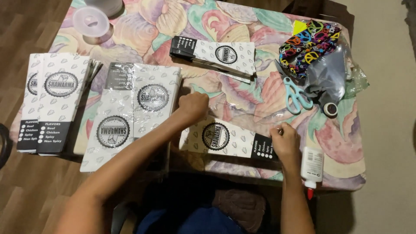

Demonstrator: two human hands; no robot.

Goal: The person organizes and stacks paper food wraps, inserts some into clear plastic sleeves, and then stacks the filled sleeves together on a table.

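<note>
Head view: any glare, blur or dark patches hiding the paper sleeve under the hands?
Head view: glare streaks on the plastic table cover above the paper sleeve; left hand and right hand slightly soft; sleeve print readable; deep shadow below the table edge; wrapped sleeve pack shows sheen.

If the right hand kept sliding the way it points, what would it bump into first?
Probably the blue-handled scissors. The right hand points up the table from the paper bag's dark end, and only bare tablecloth seems between.
</note>
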